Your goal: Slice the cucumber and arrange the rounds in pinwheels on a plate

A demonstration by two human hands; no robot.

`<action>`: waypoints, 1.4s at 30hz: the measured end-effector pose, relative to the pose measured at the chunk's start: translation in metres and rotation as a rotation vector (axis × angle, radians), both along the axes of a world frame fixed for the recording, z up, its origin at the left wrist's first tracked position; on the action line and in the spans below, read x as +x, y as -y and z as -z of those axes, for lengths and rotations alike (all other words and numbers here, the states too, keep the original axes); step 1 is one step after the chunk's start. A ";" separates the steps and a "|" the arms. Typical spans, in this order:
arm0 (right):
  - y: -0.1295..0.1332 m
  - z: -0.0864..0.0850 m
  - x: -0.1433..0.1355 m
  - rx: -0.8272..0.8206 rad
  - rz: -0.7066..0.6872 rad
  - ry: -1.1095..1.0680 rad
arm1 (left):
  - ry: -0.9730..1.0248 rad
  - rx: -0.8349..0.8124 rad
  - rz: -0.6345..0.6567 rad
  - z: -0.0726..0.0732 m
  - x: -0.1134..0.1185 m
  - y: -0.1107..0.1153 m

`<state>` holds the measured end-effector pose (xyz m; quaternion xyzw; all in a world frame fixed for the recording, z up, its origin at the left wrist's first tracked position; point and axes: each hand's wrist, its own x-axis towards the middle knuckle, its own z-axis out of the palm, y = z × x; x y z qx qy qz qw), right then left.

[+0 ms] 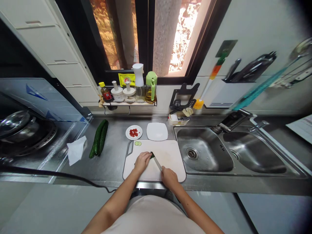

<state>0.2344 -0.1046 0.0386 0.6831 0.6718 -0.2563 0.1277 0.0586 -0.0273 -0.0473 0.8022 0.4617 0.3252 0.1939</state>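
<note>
My left hand (142, 161) is closed over a cucumber (152, 155) lying on the white cutting board (170, 152). Most of the cucumber is hidden under the fingers; its dark green end shows past them. My right hand (170, 177) grips a knife (158, 163) by the handle, with the blade pointing up and left to the cucumber's end. Whether the edge is inside the cucumber I cannot tell. A few pale green cucumber slices (137, 143) lie at the board's upper left.
Behind the board stand a small plate of chopped red pieces (134, 132) and a square white plate (157, 131). Whole cucumbers (99, 138) and a paper towel (76, 150) lie left. A double sink (204, 149) borders the board's right; a seasoning rack (130, 103) hangs behind.
</note>
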 end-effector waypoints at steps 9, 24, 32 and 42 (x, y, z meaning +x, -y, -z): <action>-0.031 0.010 -0.009 0.078 0.038 -0.070 | -0.074 -0.081 -0.030 -0.013 0.003 0.001; -0.036 -0.004 0.010 0.170 0.089 0.002 | -0.015 -0.202 -0.158 -0.031 -0.003 0.010; -0.017 -0.007 0.023 0.343 0.032 0.102 | 0.157 -0.170 -0.331 -0.026 -0.014 0.015; -0.009 -0.012 0.026 0.425 -0.058 0.141 | 0.070 -0.103 -0.310 -0.056 -0.001 0.008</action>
